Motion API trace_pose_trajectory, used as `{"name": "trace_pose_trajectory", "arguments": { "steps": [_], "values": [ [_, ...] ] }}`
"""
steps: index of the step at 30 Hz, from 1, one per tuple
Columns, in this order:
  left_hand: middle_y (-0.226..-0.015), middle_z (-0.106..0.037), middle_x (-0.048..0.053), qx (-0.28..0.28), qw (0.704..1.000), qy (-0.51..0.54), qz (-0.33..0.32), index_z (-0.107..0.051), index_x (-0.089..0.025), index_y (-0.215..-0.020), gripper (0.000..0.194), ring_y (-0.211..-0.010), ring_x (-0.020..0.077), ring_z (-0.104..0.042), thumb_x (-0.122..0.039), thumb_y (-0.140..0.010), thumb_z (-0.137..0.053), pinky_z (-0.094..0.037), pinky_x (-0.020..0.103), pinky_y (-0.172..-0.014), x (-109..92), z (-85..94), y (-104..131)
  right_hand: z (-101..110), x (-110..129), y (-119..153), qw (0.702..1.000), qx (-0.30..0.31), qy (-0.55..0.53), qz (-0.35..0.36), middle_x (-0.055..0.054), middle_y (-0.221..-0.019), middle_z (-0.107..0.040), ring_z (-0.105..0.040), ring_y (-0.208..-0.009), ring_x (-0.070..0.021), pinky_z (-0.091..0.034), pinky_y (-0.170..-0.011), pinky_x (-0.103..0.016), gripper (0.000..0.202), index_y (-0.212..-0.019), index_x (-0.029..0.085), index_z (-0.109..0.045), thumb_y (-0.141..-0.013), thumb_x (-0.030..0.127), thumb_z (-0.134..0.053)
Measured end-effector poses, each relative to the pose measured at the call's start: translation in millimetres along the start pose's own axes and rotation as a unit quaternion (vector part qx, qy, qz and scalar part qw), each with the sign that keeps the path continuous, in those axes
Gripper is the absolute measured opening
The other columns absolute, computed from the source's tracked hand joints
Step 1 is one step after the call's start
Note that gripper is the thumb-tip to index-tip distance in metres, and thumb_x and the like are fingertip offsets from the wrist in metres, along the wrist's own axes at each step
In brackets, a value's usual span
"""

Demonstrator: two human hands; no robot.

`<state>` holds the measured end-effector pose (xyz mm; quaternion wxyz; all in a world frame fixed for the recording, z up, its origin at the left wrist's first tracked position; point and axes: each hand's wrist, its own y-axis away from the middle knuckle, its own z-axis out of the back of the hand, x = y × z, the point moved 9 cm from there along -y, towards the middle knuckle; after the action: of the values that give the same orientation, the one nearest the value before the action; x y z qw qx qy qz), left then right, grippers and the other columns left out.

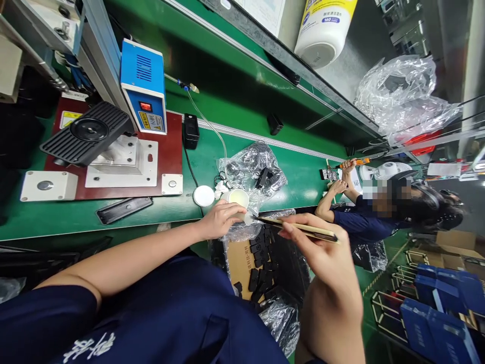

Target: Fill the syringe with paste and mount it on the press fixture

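Note:
My left hand (221, 219) is closed, pinching a small whitish round part (248, 218) at its fingertips. My right hand (322, 242) grips a slim brush (299, 227) with a pale handle. The brush's dark tip meets or nearly meets the whitish part; contact is too small to tell. Just beyond my left fingers stands an open white tub (238, 198) with pale yellowish contents. A round white lid (203, 195) lies to its left, and small white pieces (220, 189) sit between them. Clear plastic bags (252, 167) with dark items lie behind the tub.
On the left, a press fixture (121, 162) holds a black ribbed housing (91, 129), beside a blue control box (144, 86). A black tray-like part (123, 210) lies in front. Below the bench edge is a carton (240, 263) of black parts. Another person (364, 212) works at the right.

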<state>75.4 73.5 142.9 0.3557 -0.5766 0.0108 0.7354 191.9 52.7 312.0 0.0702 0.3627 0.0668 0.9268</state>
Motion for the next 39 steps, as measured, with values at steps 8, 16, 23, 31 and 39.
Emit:
{"name": "trace_pose_trajectory", "arguments": {
  "steps": [8,16,23,31,39],
  "values": [
    [-0.101,-0.071,0.008,0.012,1.000,-0.002,0.018,-0.060,-0.020,-0.109,0.021,-0.098,0.0229,-0.065,-0.021,-0.093,-0.047,-0.045,0.036,-0.085,7.2,-3.4,2.3,20.8,13.4,22.2,0.999,-0.036,0.021,0.002,-0.005,-0.074,-0.074,-0.070,-0.063,-0.0207,-0.055,-0.054,-0.028,0.015,-0.087,0.022,-0.074,-0.081,0.035,-0.070],
    [-0.103,-0.071,0.007,0.011,1.000,-0.003,-0.002,-0.060,-0.019,-0.110,0.021,-0.097,0.0225,-0.065,-0.021,-0.093,-0.047,-0.045,0.036,-0.083,0.8,-4.5,-0.8,-8.3,-14.7,5.6,0.999,-0.001,-0.027,-0.035,-0.005,-0.073,-0.073,-0.070,-0.063,-0.0209,-0.055,-0.054,-0.029,0.018,-0.082,0.022,-0.072,-0.081,0.040,-0.068],
    [-0.102,-0.072,0.006,0.013,1.000,-0.018,0.002,-0.061,-0.019,-0.109,0.020,-0.098,0.0229,-0.065,-0.019,-0.092,-0.051,-0.044,0.036,-0.082,6.8,-7.0,2.1,-1.4,-1.1,9.8,1.000,-0.018,0.009,0.001,-0.005,-0.073,-0.074,-0.069,-0.063,-0.0198,-0.055,-0.056,-0.028,0.016,-0.085,0.021,-0.072,-0.082,0.036,-0.068],
    [-0.104,-0.072,0.006,0.014,1.000,-0.009,0.014,-0.061,-0.019,-0.109,0.019,-0.098,0.0230,-0.065,-0.019,-0.091,-0.052,-0.044,0.036,-0.084,8.1,-8.4,5.8,-7.5,-4.1,8.8,1.000,-0.016,0.009,0.006,-0.005,-0.071,-0.073,-0.069,-0.062,-0.0188,-0.053,-0.055,-0.026,0.017,-0.085,0.020,-0.072,-0.082,0.036,-0.068],
    [-0.102,-0.071,0.006,0.011,1.000,-0.014,0.019,-0.061,-0.018,-0.108,0.020,-0.098,0.0222,-0.064,-0.017,-0.092,-0.051,-0.043,0.034,-0.083,6.9,-5.6,9.4,-6.9,0.7,13.3,0.999,-0.026,0.023,0.017,-0.004,-0.072,-0.074,-0.069,-0.062,-0.0179,-0.054,-0.057,-0.026,0.016,-0.086,0.019,-0.072,-0.082,0.033,-0.067]
  ]
}}
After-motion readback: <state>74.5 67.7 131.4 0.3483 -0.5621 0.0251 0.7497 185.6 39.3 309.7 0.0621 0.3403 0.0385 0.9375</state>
